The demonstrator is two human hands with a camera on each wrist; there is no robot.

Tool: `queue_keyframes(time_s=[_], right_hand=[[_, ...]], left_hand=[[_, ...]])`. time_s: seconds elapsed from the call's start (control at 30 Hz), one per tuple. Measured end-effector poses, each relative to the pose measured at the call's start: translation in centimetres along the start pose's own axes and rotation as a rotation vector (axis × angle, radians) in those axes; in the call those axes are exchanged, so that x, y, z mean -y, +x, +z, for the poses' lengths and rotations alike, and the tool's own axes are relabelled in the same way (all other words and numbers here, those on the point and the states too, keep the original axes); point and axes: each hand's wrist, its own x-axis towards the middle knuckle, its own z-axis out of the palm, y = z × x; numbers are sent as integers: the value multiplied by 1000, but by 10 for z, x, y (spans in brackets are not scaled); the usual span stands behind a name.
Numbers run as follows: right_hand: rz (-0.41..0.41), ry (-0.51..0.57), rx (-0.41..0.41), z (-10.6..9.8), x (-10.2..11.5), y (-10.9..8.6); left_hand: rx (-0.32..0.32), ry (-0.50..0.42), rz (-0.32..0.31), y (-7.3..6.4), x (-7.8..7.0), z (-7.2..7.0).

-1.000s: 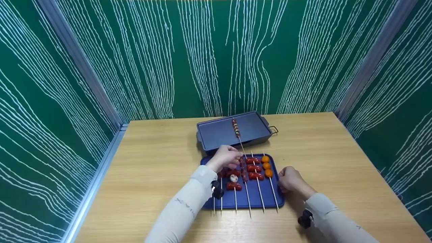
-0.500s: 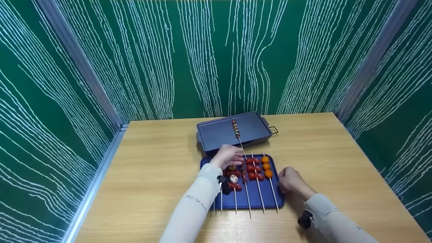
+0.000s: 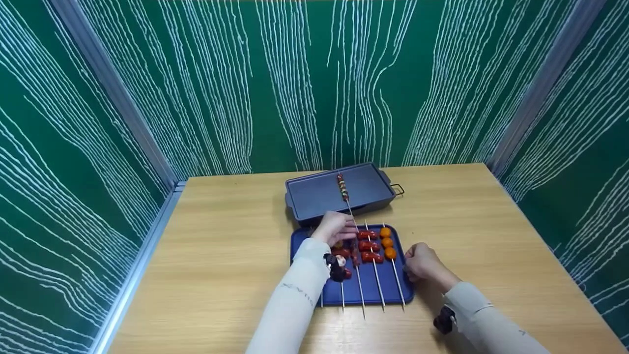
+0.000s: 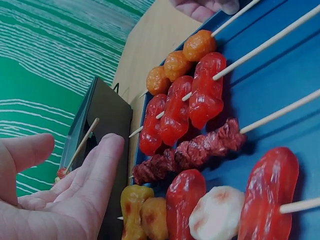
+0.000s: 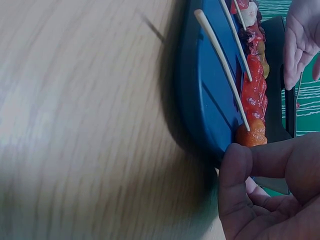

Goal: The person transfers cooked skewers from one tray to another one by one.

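Note:
My left hand (image 3: 336,227) is over the far edge of a blue tray (image 3: 353,293). In the left wrist view its fingers are straight and the thumb stands apart. Just beyond shows the bare stick of a food skewer (image 4: 84,141), whose red and pale pieces (image 3: 342,188) lie on a dark grill pan (image 3: 314,194). My right hand (image 3: 423,263) pinches the tray's right rim between thumb and fingers. On the tray lie an orange ball skewer (image 3: 387,243), a red sausage skewer (image 3: 370,246), a dark meat skewer (image 4: 192,152) and a mixed skewer (image 4: 217,212); my left arm partly covers them.
The grill pan stands behind the tray, its wire handle (image 3: 398,189) at the right. Several skewer sticks overhang the tray's near edge. A wooden table (image 3: 216,246) carries everything, with green white-lined walls (image 3: 344,98) around it.
My left forearm has swung to the right, and the left fingers have shifted slightly right and straightened near the stick. The right hand, tray and skewer on the pan have stayed in place.

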Motion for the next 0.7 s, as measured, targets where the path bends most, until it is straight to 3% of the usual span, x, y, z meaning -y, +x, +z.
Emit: queue_keyframes(time_s=[0.17, 0.43, 0.7], right_hand=[[11, 12, 6, 0, 0, 1], [-2, 23, 0, 0, -2, 1], [2, 11, 4, 0, 0, -1]], left_hand=[[-12, -54, -5, 4, 4, 5], [-77, -107, 54, 9, 6, 19], [-107, -103, 73, 8, 5, 22]])
